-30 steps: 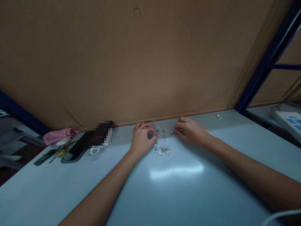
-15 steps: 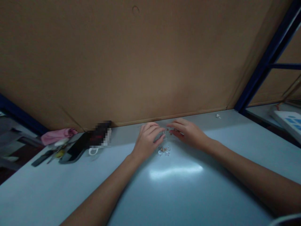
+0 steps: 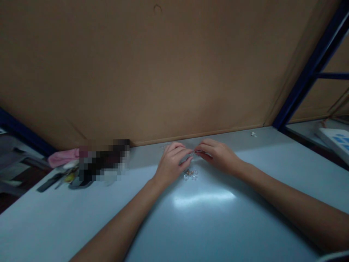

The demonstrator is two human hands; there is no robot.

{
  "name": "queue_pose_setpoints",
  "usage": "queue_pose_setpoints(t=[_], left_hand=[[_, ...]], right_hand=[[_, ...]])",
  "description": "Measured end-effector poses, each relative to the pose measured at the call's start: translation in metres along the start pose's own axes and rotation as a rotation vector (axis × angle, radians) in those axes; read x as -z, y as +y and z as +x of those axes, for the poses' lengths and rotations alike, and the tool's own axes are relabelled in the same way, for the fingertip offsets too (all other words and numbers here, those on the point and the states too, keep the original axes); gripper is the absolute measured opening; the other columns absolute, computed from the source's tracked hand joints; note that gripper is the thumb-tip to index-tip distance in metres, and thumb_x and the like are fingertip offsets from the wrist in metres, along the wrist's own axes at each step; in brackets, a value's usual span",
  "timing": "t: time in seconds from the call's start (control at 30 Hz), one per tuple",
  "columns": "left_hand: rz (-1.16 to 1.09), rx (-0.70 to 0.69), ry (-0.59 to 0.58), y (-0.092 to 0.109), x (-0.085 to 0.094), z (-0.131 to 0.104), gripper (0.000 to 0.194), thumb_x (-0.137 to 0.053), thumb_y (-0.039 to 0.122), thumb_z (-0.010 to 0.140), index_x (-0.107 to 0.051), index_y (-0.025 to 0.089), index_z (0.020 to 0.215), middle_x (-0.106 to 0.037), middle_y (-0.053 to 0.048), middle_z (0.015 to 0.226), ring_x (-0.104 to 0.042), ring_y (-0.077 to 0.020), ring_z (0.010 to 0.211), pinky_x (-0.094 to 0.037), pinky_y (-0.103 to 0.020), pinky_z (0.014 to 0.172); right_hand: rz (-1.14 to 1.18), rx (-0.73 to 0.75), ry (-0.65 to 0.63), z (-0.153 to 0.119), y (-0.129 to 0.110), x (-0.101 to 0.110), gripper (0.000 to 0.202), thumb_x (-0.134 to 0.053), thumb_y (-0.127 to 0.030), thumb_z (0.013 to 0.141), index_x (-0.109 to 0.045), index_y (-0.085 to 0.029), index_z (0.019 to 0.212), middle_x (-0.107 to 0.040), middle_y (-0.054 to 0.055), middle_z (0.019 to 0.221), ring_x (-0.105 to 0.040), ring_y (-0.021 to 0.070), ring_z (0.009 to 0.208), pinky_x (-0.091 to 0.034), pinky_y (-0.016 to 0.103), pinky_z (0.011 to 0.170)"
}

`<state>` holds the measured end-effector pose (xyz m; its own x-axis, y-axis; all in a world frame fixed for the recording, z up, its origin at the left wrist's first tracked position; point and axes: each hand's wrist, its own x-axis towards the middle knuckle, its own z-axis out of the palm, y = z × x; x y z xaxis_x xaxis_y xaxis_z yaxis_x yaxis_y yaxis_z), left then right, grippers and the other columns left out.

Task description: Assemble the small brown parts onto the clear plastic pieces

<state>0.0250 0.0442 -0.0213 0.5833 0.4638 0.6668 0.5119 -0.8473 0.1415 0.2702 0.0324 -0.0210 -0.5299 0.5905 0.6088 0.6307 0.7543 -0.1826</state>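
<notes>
Though farther apart earlier, now nearly meeting mid-frame, with bare left hand (image 3: 170, 163) and right hand (image 3: 218, 156) curled narrow, contents unclear, near small round clear-and-gold plastic-looking beads (image 3: 191, 174).

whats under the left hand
The palm and fingers of the left hand hide whatever is under them. Only small clear and brown pieces show beside its thumb, on the table.

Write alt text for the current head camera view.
A person's left hand and right hand nearly meet over a pale table, beside small clear and brownish pieces. A pink cloth lies far left, before a brown panel.
</notes>
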Motion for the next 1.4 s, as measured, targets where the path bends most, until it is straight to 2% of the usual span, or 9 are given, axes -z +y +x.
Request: queue_pose_setpoints(t=[0.27,0.37,0.5,0.7,0.87,0.97,1.07,1.23,1.4], left_hand=[[-0.005,0.044,-0.028,-0.007,0.005,0.001,0.016,-0.072,0.031,0.099,-0.075,0.023,0.114,-0.079,-0.006,0.106,-0.064,-0.0263,0.110,-0.053,-0.045,0.098],[0.048,0.143,0.031,-0.013,0.008,0.001,0.012,-0.073,0.030,0.097,-0.077,0.022,0.106,-0.079,-0.006,0.104,-0.064,-0.0269,0.106,-0.052,-0.045,0.099],[0.145,0.309,0.087,-0.023,0.009,-0.002,0.009,-0.077,0.027,0.091,-0.078,0.021,0.097,-0.080,-0.005,0.099,-0.066,-0.0280,0.103,-0.052,-0.046,0.099],[0.183,0.410,0.037,-0.031,0.005,-0.006,0.009,-0.078,0.028,0.086,-0.083,0.023,0.093,-0.078,-0.005,0.102,-0.066,-0.0291,0.107,-0.052,-0.047,0.101],[0.200,0.444,0.023,-0.030,0.005,-0.007,0.009,-0.076,0.027,0.086,-0.082,0.024,0.092,-0.078,-0.005,0.105,-0.065,-0.0300,0.109,-0.050,-0.050,0.104],[0.206,0.457,0.023,-0.030,0.004,-0.007,0.013,-0.075,0.027,0.086,-0.082,0.023,0.097,-0.078,-0.006,0.107,-0.065,-0.0310,0.111,-0.050,-0.051,0.105],[0.198,0.448,0.026,-0.028,0.004,-0.006,0.018,-0.074,0.028,0.087,-0.080,0.023,0.103,-0.077,-0.007,0.110,-0.064,-0.0313,0.113,-0.050,-0.051,0.106],[0.129,0.332,-0.009,-0.018,0.002,-0.005,0.021,-0.068,0.031,0.096,-0.079,0.025,0.112,-0.074,-0.007,0.120,-0.059,-0.0296,0.123,-0.045,-0.051,0.112],[0.112,0.242,-0.091,-0.013,0.001,-0.007,0.023,-0.064,0.033,0.101,-0.080,0.028,0.117,-0.069,-0.008,0.132,-0.052,-0.0313,0.135,-0.039,-0.057,0.116]], right_hand=[[-0.067,-0.058,-0.024,0.000,0.007,0.005,0.015,-0.056,-0.017,0.105,-0.071,-0.018,0.103,-0.071,0.009,0.097,-0.065,0.0220,0.091,-0.046,0.031,0.079],[-0.085,-0.129,-0.026,0.000,0.008,0.009,0.012,-0.057,-0.017,0.101,-0.068,-0.017,0.102,-0.070,0.009,0.098,-0.063,0.0209,0.088,-0.044,0.030,0.078],[-0.113,-0.233,-0.094,0.000,0.002,0.014,0.008,-0.058,-0.023,0.096,-0.062,-0.017,0.101,-0.069,0.009,0.096,-0.062,0.0216,0.084,-0.041,0.031,0.075],[-0.126,-0.318,-0.219,0.003,-0.006,0.020,0.018,-0.043,-0.027,0.104,-0.059,-0.018,0.103,-0.073,0.013,0.103,-0.066,0.0251,0.093,-0.040,0.033,0.080],[-0.151,-0.332,-0.246,0.005,-0.006,0.019,0.025,-0.039,-0.031,0.109,-0.061,-0.019,0.103,-0.074,0.012,0.103,-0.067,0.0239,0.092,-0.039,0.032,0.079],[-0.173,-0.330,-0.243,0.005,-0.005,0.016,0.024,-0.044,-0.033,0.109,-0.062,-0.019,0.102,-0.074,0.012,0.102,-0.066,0.0229,0.088,-0.037,0.031,0.076],[-0.157,-0.320,-0.232,0.003,-0.002,0.014,0.014,-0.052,-0.026,0.103,-0.064,-0.019,0.102,-0.074,0.011,0.103,-0.065,0.0215,0.087,-0.037,0.030,0.075],[-0.116,-0.303,-0.216,0.002,0.001,0.012,0.010,-0.059,-0.018,0.096,-0.067,-0.018,0.102,-0.073,0.009,0.098,-0.064,0.0203,0.086,-0.038,0.029,0.074],[-0.132,-0.264,-0.202,0.001,0.002,0.010,0.013,-0.058,-0.016,0.097,-0.071,-0.018,0.101,-0.074,0.009,0.097,-0.065,0.0206,0.084,-0.039,0.029,0.073]])
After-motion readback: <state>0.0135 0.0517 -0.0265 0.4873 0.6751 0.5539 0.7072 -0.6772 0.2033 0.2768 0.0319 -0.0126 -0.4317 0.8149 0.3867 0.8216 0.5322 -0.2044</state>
